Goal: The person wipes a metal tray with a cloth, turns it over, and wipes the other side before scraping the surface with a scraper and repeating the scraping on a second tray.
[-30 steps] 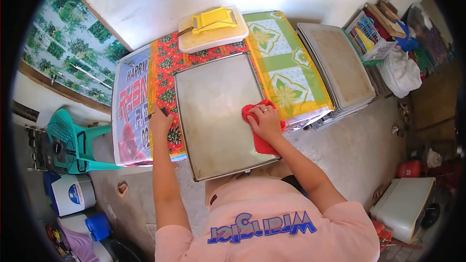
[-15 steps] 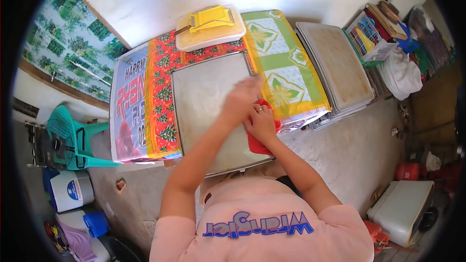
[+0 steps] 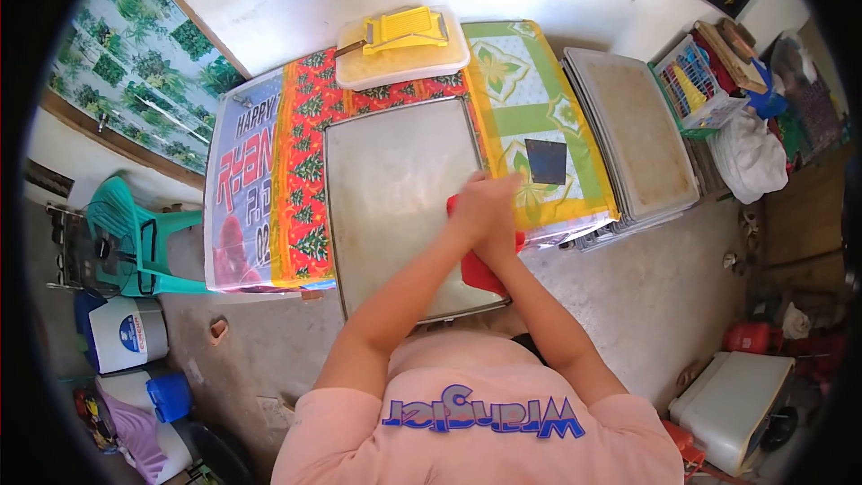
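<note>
A metal tray [image 3: 395,207] lies on the table covered with patterned plastic. My left hand [image 3: 485,202] is crossed over to the tray's right edge, its fingers smeared by motion. It overlaps my right hand [image 3: 496,242], which is mostly hidden beneath it on a red cloth [image 3: 480,274]. The cloth rests over the tray's right edge near my body. A flat dark square piece [image 3: 546,162] lies on the green and yellow cover, just right of my hands.
A white-lidded container [image 3: 404,63] bearing a yellow slicer [image 3: 406,29] stands at the table's back. Stacked trays [image 3: 633,130] are on the right, beside a basket [image 3: 696,85] and a white bag [image 3: 750,157]. A green chair [image 3: 148,238] stands left.
My left hand has crossed from the tray's left side to the right, over my right hand. The dark piece from my left hand now lies on the green cover.
</note>
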A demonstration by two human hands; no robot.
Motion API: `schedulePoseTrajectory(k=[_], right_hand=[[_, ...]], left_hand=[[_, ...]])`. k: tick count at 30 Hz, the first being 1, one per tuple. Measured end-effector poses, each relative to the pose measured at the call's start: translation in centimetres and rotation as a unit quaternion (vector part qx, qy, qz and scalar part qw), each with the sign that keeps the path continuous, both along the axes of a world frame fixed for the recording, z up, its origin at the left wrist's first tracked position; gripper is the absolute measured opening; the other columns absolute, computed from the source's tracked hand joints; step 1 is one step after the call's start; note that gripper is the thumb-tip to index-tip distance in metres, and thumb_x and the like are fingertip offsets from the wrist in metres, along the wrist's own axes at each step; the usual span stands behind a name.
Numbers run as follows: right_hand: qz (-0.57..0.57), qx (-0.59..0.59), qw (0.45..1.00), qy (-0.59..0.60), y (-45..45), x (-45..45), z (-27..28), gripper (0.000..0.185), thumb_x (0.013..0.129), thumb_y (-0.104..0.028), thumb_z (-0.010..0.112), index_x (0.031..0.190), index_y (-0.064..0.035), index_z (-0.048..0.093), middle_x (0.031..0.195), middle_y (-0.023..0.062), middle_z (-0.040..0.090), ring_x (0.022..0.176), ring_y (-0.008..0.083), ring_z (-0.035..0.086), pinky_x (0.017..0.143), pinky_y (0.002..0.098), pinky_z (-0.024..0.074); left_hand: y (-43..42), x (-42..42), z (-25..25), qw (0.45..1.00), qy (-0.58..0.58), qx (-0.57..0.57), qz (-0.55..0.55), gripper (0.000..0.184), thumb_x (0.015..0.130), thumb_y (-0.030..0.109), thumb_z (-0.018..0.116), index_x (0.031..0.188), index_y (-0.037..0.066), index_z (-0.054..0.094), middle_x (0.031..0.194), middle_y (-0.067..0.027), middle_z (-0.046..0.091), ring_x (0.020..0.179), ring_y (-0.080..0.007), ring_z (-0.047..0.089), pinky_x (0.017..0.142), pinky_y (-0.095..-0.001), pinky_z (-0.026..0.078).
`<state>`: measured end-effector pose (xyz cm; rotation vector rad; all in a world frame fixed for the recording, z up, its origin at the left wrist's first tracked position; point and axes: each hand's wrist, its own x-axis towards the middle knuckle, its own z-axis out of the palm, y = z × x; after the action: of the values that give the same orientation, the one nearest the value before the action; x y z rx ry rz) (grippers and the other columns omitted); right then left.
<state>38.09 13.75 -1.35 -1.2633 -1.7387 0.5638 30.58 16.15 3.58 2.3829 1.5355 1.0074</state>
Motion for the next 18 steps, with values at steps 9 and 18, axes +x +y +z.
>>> schedulePoseTrajectory(k=[9, 18], right_hand=[[0.093, 0.105, 0.96, -0.243, 0.6, -1.9, 1.4, 0.039, 0.084, -0.008, 0.057, 0.122, -0.0159, 0.064, 0.121, 0.0082, 0.06, 0.109, 0.0278, 0.055, 0.089, 0.0419, 0.0445], [0.209, -0.132, 0.956, 0.156, -3.9, -7.4, 4.3, 0.026, 0.092, 0.003, 0.05, 0.116, -0.0027, 0.06, 0.111, 0.016, 0.064, 0.102, 0.0291, 0.062, 0.09, 0.0341, 0.0487]], left_hand=[[-10.4, -18.2, -2.9, 0.949, 0.047, -0.026, 0.31, 0.039, 0.091, 0.026, 0.06, 0.126, 0.01, 0.057, 0.126, -0.0141, 0.058, 0.124, -0.0323, 0.049, 0.104, -0.0517, 0.034], [-9.8, -13.1, -1.6, 0.835, -0.492, -0.102, 0.223, 0.054, 0.101, 0.035, 0.049, 0.143, 0.002, 0.039, 0.148, -0.0125, 0.041, 0.139, -0.025, 0.034, 0.114, -0.0372, 0.026]])
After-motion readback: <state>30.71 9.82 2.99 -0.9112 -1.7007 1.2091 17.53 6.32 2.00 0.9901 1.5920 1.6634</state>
